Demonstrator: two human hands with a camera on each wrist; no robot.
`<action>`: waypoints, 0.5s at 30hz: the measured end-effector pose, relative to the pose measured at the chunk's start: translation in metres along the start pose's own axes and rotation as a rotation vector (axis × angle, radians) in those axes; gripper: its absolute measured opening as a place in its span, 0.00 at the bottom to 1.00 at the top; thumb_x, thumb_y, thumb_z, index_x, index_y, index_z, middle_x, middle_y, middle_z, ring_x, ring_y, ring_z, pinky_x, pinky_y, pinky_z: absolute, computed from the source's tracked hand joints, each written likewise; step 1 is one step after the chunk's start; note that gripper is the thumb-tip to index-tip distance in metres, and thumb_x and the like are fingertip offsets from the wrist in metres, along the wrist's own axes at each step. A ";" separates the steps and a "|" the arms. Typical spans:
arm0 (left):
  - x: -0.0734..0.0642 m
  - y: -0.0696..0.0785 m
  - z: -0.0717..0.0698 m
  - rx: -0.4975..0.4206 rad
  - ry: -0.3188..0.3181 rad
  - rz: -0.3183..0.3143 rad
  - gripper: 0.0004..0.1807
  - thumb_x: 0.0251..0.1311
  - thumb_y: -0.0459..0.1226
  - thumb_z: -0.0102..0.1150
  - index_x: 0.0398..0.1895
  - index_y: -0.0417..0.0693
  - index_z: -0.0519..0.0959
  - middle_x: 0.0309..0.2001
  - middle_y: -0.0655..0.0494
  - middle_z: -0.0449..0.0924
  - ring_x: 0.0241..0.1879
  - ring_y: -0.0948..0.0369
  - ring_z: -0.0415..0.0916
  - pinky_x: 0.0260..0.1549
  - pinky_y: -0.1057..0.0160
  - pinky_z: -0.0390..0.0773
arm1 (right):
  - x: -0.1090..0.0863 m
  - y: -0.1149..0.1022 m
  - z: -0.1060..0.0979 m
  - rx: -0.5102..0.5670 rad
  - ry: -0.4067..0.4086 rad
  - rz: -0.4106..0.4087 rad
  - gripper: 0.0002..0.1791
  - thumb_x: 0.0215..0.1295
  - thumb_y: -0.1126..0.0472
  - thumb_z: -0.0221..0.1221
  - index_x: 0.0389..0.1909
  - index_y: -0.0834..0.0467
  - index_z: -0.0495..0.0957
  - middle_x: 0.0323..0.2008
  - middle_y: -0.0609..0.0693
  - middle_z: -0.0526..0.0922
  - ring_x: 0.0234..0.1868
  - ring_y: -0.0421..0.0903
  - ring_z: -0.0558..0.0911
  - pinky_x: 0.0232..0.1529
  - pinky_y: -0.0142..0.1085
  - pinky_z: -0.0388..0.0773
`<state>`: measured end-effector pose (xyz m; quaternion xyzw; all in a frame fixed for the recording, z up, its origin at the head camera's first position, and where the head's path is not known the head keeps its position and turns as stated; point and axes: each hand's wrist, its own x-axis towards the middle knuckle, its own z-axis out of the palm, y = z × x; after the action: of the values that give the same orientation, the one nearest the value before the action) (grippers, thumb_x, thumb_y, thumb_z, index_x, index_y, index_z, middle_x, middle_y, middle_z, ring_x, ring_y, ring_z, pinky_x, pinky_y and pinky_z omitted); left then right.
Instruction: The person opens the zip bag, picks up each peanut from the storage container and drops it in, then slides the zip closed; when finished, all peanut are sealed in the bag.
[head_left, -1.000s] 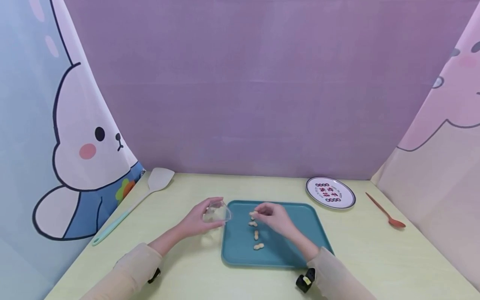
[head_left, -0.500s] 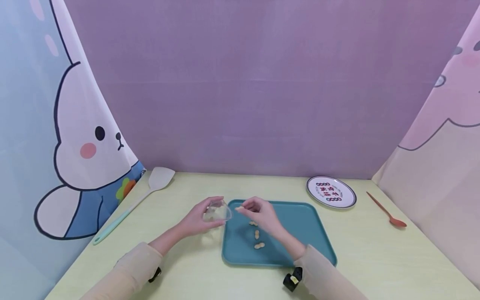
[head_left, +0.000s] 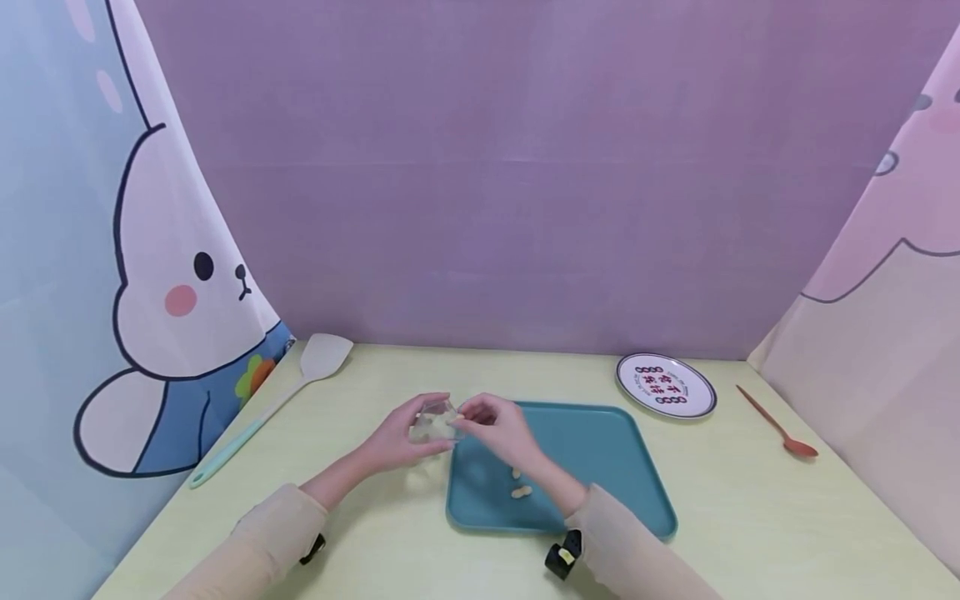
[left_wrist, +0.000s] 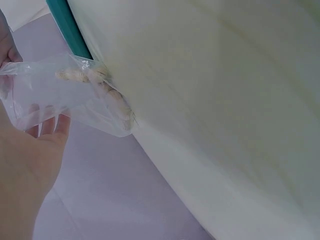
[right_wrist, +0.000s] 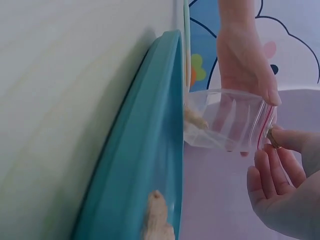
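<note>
A clear zip bag [head_left: 429,427] is held spread by my left hand [head_left: 392,439], its mouth facing the tray. Several peanuts [left_wrist: 118,104] lie at the bottom of the bag in the left wrist view. My right hand [head_left: 504,432] pinches a peanut [right_wrist: 273,138] between thumb and fingers, right at the bag's opening. On the teal tray [head_left: 600,454], a peanut [head_left: 521,492] lies near the front left, and another is partly hidden behind my right wrist.
A white spatula [head_left: 324,357] with a mint handle lies at the table's left. Toward the back right are a white plate [head_left: 666,386] with red print and a reddish-brown spoon [head_left: 799,448]. A purple curtain [head_left: 480,183] stands behind the table.
My right hand has lifted a peanut off the tray and carried it left to the bag's mouth. The left hand and bag have stayed nearly in place.
</note>
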<state>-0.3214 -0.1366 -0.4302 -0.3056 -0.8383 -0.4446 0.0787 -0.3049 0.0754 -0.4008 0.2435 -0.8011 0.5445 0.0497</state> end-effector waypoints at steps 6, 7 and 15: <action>0.000 0.000 0.000 -0.005 0.003 0.007 0.37 0.50 0.48 0.69 0.63 0.49 0.66 0.59 0.51 0.73 0.59 0.53 0.70 0.51 0.46 0.73 | 0.004 -0.003 0.003 -0.003 0.005 -0.002 0.14 0.58 0.55 0.65 0.41 0.59 0.81 0.34 0.52 0.84 0.33 0.43 0.80 0.33 0.30 0.77; 0.000 0.000 0.000 -0.005 0.004 0.010 0.37 0.51 0.47 0.69 0.63 0.49 0.66 0.59 0.51 0.73 0.59 0.53 0.70 0.51 0.46 0.73 | 0.005 -0.003 0.004 -0.001 0.004 -0.004 0.14 0.57 0.55 0.65 0.41 0.58 0.81 0.33 0.52 0.84 0.32 0.43 0.80 0.33 0.30 0.77; 0.001 0.000 0.001 -0.004 0.006 0.011 0.37 0.50 0.47 0.69 0.63 0.49 0.66 0.57 0.52 0.75 0.58 0.53 0.71 0.51 0.46 0.73 | 0.006 -0.006 0.006 0.003 0.003 -0.004 0.13 0.59 0.56 0.64 0.42 0.59 0.82 0.34 0.51 0.84 0.33 0.43 0.80 0.33 0.30 0.77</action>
<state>-0.3220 -0.1359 -0.4307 -0.3092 -0.8354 -0.4467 0.0832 -0.3063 0.0665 -0.3962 0.2443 -0.7997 0.5460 0.0517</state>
